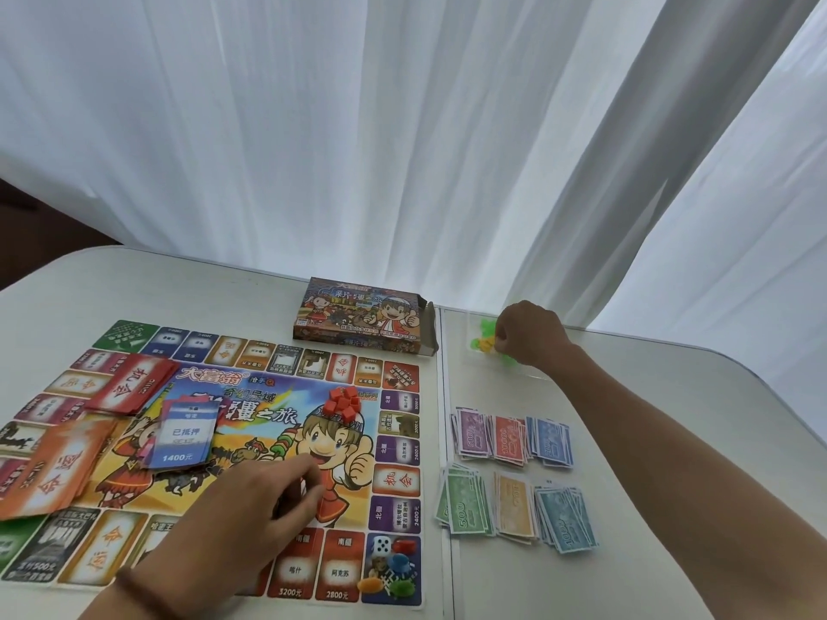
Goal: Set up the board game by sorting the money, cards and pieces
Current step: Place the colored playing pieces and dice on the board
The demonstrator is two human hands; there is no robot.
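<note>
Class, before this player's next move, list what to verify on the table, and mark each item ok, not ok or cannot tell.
1. Money piles sorted by colour beside the board: ok.
2. Red houses gathered in one heap on the board: ok.
3. Green pieces on the board: not ok; they lie off it, pinched by the right hand.
4. Orange cards squared into a neat deck: not ok, fanned out.
5. Die at the board's corner: ok.
6. Left hand free: cannot tell; its fingers are curled on the board.
</note>
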